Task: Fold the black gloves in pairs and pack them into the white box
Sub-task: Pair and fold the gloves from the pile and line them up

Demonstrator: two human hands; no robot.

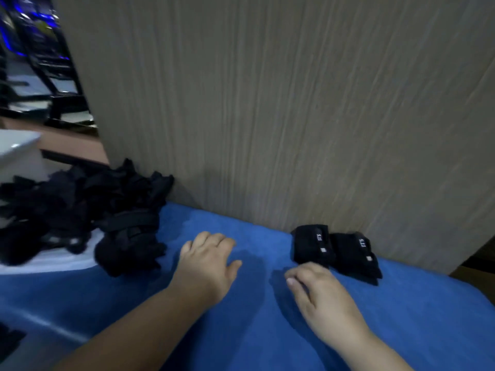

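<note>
I see the left hand [209, 266] flat on the blue cloth [267, 330], fingers spread, holding nothing. The right hand [321, 298] hangs loosely curled and empty, just beside two folded pairs [313, 245] set against the panel [267, 103]. Loose gloves [80, 210] lie heaped far left over a white rim [53, 261]; I cannot tell if that is the box.

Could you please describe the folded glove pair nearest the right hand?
Start at the tall wood-grain panel behind the blue cloth. At its foot lie two folded black pairs side by side. It is the left-hand pair, just beyond the right hand.
</note>
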